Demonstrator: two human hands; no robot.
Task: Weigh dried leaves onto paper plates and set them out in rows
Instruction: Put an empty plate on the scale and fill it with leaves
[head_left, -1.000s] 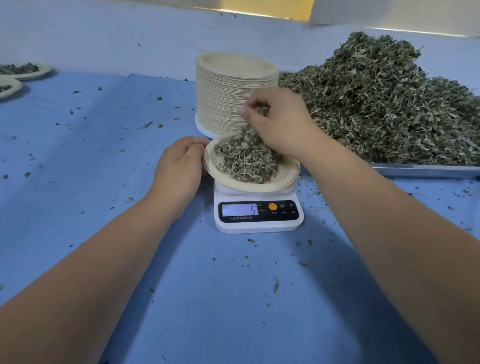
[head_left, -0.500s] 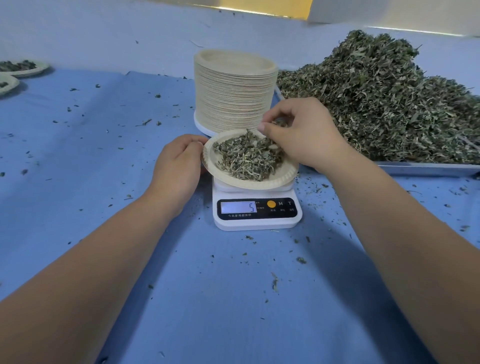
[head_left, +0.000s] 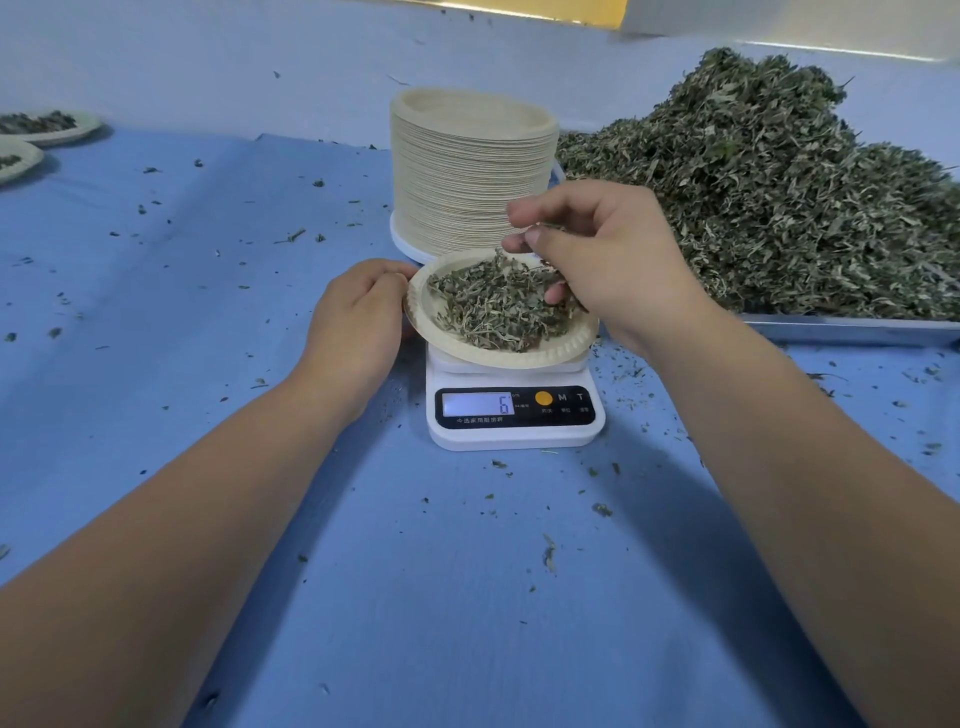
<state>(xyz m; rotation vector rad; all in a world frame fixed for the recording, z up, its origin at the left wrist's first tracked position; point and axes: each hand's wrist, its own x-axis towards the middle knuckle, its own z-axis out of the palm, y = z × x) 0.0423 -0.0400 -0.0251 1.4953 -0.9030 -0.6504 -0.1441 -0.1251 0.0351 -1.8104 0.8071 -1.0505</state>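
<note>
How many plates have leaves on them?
3. One plate sits on the scale; two lie far left, a rear plate and a front plate. More may be out of frame.

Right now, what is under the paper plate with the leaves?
A white kitchen scale sits under the paper plate; its display reads 6. The plate covers the weighing platform, so its top cannot be seen.

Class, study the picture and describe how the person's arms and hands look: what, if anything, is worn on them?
The left forearm and right forearm are bare, with no sleeve in view. The left hand and right hand wear no gloves, rings, watch or bracelet. Nails look short and plain.
</note>
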